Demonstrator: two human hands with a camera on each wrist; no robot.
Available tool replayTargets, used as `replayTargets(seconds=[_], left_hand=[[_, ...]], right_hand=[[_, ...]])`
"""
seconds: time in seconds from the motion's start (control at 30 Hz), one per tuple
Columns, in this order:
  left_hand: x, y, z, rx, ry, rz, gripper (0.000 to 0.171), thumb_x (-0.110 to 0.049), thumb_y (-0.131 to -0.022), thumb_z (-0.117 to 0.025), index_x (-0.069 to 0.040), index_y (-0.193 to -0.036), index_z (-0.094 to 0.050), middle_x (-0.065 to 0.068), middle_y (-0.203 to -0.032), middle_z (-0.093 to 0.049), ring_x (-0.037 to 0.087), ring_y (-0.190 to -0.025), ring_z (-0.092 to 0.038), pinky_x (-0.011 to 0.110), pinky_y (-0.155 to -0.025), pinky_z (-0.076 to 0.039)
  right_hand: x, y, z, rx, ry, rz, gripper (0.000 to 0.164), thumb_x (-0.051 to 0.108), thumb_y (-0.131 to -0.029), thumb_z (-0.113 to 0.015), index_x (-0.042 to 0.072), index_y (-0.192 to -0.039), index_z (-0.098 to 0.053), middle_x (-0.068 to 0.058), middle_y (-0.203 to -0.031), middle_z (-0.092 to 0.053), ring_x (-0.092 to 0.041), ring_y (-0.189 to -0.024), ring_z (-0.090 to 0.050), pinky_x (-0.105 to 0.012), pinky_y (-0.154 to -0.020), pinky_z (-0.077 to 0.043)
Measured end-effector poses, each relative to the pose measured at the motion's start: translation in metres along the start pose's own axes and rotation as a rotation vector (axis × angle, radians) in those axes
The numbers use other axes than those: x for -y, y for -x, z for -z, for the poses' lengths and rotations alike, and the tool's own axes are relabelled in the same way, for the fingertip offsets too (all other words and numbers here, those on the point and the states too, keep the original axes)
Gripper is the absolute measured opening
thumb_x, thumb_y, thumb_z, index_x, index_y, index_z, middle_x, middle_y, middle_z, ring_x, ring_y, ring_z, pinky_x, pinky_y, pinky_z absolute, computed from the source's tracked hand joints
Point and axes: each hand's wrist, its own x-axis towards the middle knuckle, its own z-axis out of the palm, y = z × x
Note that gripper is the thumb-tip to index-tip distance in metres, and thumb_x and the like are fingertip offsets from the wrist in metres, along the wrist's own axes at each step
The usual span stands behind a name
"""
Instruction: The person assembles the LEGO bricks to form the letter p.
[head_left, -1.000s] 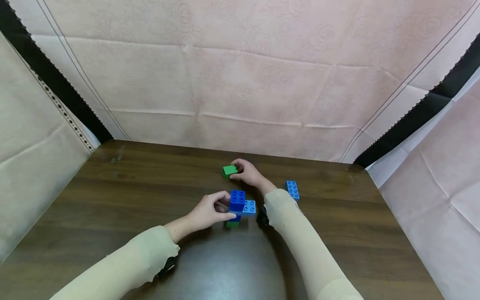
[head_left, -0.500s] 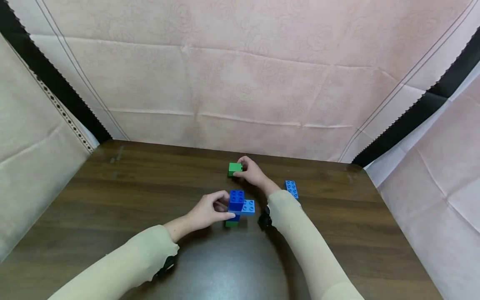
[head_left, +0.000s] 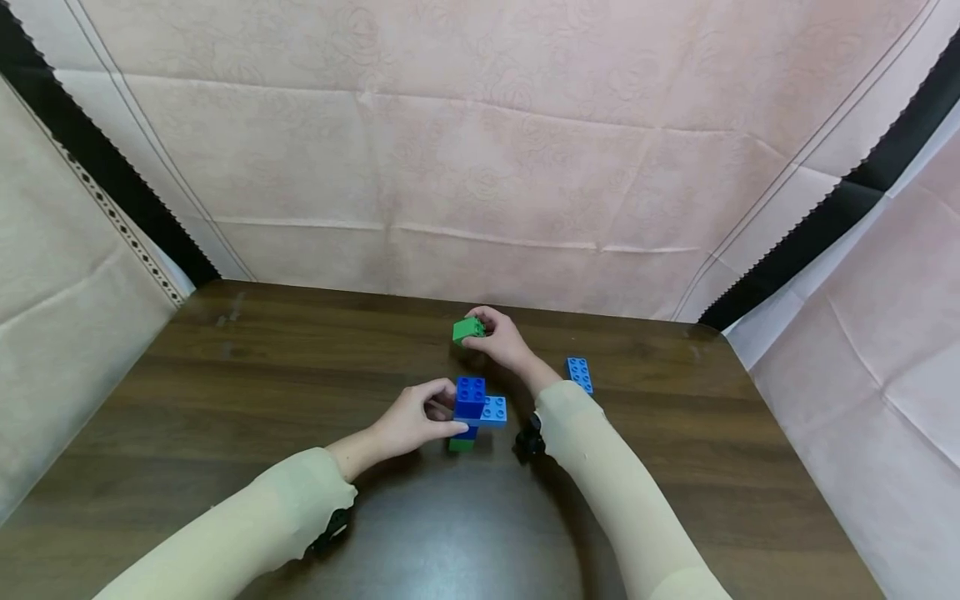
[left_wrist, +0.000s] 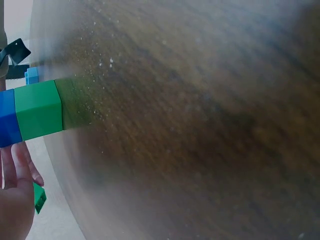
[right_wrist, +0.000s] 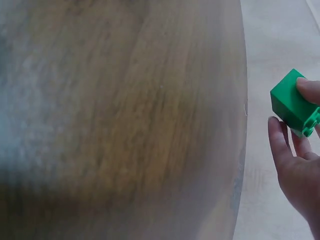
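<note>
Above the far part of the brown wooden table (head_left: 285, 375), I pinch a green block (head_left: 467, 331) between the thumb and fingers of my right hand (head_left: 506, 342), its studs facing right. Nearer me, my left hand (head_left: 411, 419) pinches a stack of blue blocks on a green base (head_left: 461, 446), thumb on the near side. A loose blue block (head_left: 579, 374) lies by my right sleeve (head_left: 592, 450). Pale cloth (head_left: 480, 167) with black bands (head_left: 817, 225) rises around the table. My left-wrist view reveals white specks (left_wrist: 111, 61) on the wood; only the head view shows the stack's studded top (head_left: 471, 389).
</note>
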Motion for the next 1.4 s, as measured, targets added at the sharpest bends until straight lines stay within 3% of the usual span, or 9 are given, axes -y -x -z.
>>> replayTargets(seconds=[0.73,0.87,1.1,1.2,1.4], left_hand=[[0.001,-0.002,0.001,0.003,0.000,0.005,0.029,-0.021,-0.083,-0.072,-0.009,-0.103,-0.055,0.012,-0.103,-0.063,0.019,-0.091,-0.064,0.035,-0.084,-0.055],[0.000,-0.002,0.001,0.004,0.002,0.016,0.029,-0.020,-0.083,-0.072,-0.010,-0.103,-0.055,0.011,-0.104,-0.063,0.019,-0.091,-0.063,0.035,-0.084,-0.054],[-0.002,-0.001,0.002,0.003,-0.006,0.019,0.029,-0.021,-0.082,-0.072,-0.011,-0.103,-0.055,0.011,-0.105,-0.063,0.019,-0.091,-0.063,0.036,-0.084,-0.054],[-0.002,-0.001,0.001,0.003,-0.006,0.024,0.029,-0.021,-0.082,-0.072,-0.011,-0.104,-0.055,0.011,-0.105,-0.063,0.019,-0.092,-0.063,0.036,-0.084,-0.054],[-0.002,0.000,0.000,0.008,-0.001,0.022,0.028,-0.021,-0.083,-0.072,-0.011,-0.104,-0.055,0.010,-0.105,-0.063,0.019,-0.091,-0.062,0.035,-0.084,-0.055]], right_hand=[[0.014,0.020,0.018,-0.104,-0.058,-0.074,0.038,0.013,-0.086,-0.065,0.005,-0.113,-0.041,-0.013,-0.110,-0.050,-0.022,-0.096,-0.049,-0.031,-0.085,-0.047],[0.012,0.023,0.021,-0.101,-0.063,-0.055,0.038,0.013,-0.084,-0.066,0.006,-0.114,-0.042,-0.013,-0.111,-0.054,-0.021,-0.095,-0.050,-0.028,-0.082,-0.048],[0.027,0.037,0.030,-0.044,-0.058,-0.054,0.039,0.010,-0.086,-0.066,0.000,-0.118,-0.047,-0.017,-0.114,-0.055,-0.021,-0.094,-0.050,-0.026,-0.079,-0.045],[0.015,0.035,0.031,-0.038,-0.044,-0.046,0.040,0.014,-0.085,-0.068,0.002,-0.119,-0.050,-0.016,-0.113,-0.055,-0.021,-0.094,-0.051,-0.026,-0.079,-0.047],[0.013,0.044,0.032,-0.030,-0.012,-0.026,0.040,0.017,-0.085,-0.069,0.006,-0.120,-0.053,-0.014,-0.110,-0.057,-0.021,-0.093,-0.054,-0.027,-0.078,-0.049]])
